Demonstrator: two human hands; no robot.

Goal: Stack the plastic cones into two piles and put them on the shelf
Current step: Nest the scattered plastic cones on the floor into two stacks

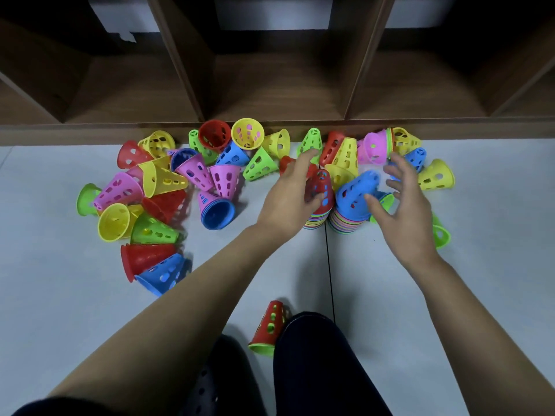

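Two upright piles of nested cones stand side by side on the floor. The left pile is topped by a red cone; my left hand grips that cone from the left with thumb and curled fingers, its index finger pointing away. The right pile carries a tilted blue cone. My right hand hovers just right of it with its fingers spread and holds nothing. Many loose cones in red, yellow, pink, green and blue lie scattered to the left and along the shelf.
The brown wooden shelf has open compartments at floor level right behind the cones. A red cone nested on a green one lies by my knee. A green cone and a yellow cone lie right of my right hand.
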